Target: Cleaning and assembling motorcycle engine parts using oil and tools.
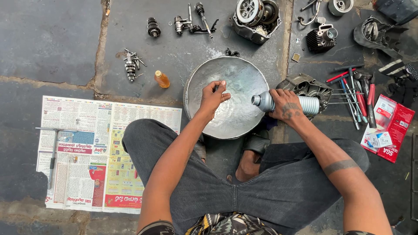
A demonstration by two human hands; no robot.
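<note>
My right hand (286, 105) grips a grey plastic bottle (266, 102) lying on its side, its open neck pointing left over the rim of a wide round metal basin (235, 74). Over the basin's left half, my left hand (214, 96) is pinched shut around something small near the fingertips; whether it is the bottle's cap I cannot tell. The basin sits on the stone floor in front of my crossed legs.
A spread newspaper (87, 130) with a T-handle tool (53, 150) lies at left. A small amber bottle (162, 79), gear shafts (130, 67) and engine parts (257, 17) lie behind the basin. An engine casing (307, 86), several red-handled tools (355, 93) and a red box (392, 126) are at right.
</note>
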